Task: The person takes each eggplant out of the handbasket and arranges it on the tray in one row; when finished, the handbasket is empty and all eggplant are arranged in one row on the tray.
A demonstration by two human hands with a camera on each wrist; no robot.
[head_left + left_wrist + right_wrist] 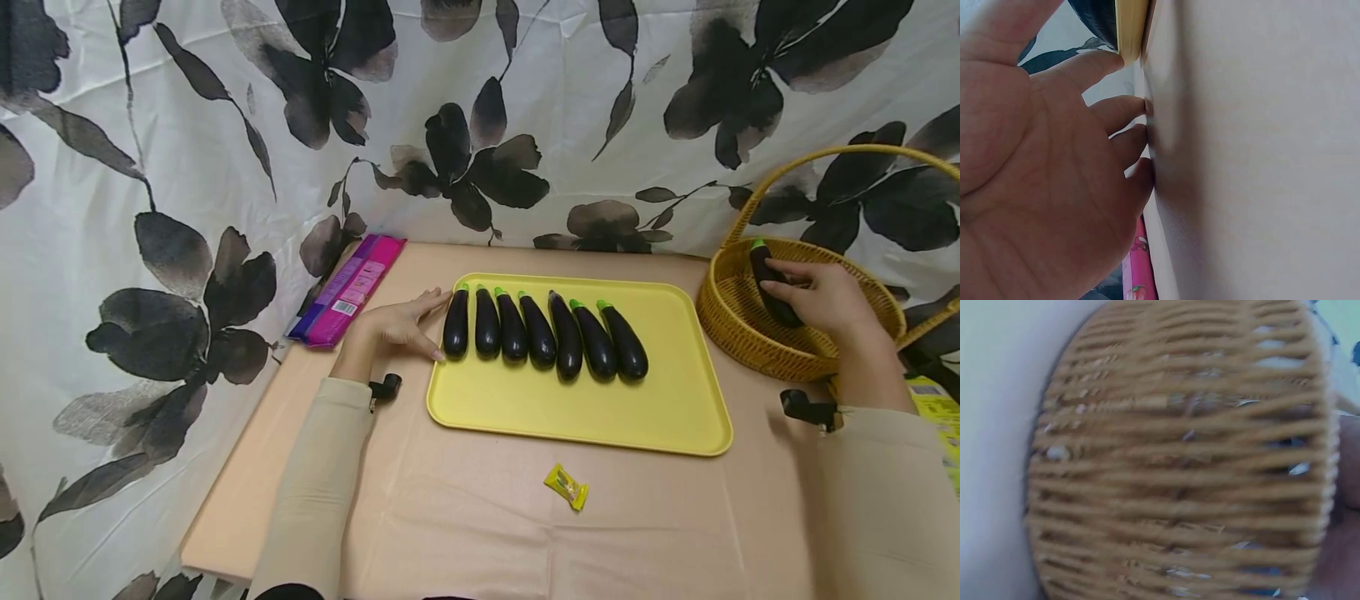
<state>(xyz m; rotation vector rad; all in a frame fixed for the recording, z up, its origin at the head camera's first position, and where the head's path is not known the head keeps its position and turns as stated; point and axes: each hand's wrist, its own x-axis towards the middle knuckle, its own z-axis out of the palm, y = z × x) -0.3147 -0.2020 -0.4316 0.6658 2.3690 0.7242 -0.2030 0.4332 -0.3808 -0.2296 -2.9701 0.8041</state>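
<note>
My right hand (pixel 825 300) holds a dark purple eggplant (pixel 772 287) with a green stem end, tilted over the opening of a wicker basket (pixel 780 358). In the right wrist view the basket's woven side (pixel 1179 475) hides most of that hand. On a yellow tray (pixel 675 400), several similar eggplants (pixel 567 340) lie side by side in a row, stems toward the back. My left hand (pixel 397 327) is at the tray's left edge, thumb at the rim beside the leftmost eggplant (pixel 455 325). Its fingers (pixel 1119 114) are extended, with the tips down at the table.
A pink and purple packet (pixel 348 292) lies at the table's back left. In front of the tray is a small yellow wrapped piece (pixel 566 487). The basket's tall arched handle (pixel 825 154) rises at the right, and a floral curtain (pixel 465 100) hangs behind the table.
</note>
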